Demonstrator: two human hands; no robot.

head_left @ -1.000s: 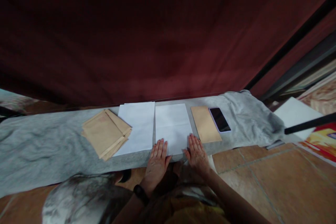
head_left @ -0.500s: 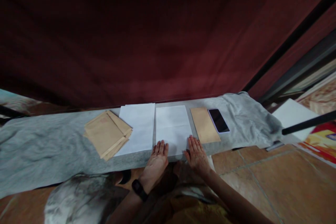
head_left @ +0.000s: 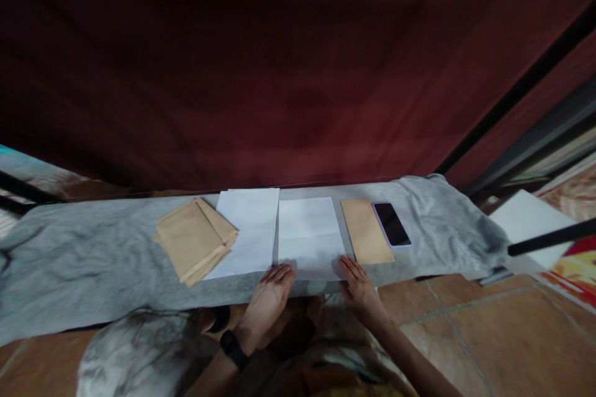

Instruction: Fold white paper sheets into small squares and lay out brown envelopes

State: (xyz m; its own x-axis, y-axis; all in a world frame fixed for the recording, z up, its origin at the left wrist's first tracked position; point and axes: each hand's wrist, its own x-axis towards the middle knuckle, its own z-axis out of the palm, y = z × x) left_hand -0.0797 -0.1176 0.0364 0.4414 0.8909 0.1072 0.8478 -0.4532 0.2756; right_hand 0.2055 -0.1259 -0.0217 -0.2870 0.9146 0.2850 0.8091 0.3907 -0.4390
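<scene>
A white sheet of paper (head_left: 310,236) lies flat on the grey cloth (head_left: 93,260) right before me. My left hand (head_left: 270,294) rests at its near left corner, fingers stretched and touching the paper's edge. My right hand (head_left: 357,285) lies at the near right corner, fingers flat and together. Neither hand holds anything. A black band is on my left wrist.
A second white sheet (head_left: 249,229) lies left of the first, with a stack of brown envelopes (head_left: 195,245) beyond it. One brown envelope (head_left: 366,231) and a dark phone (head_left: 392,223) lie to the right. A dark red curtain hangs behind; tiled floor lies at the right.
Both hands have slid back toward me, from lying on the sheet's near part to its near corners. The view has shifted slightly.
</scene>
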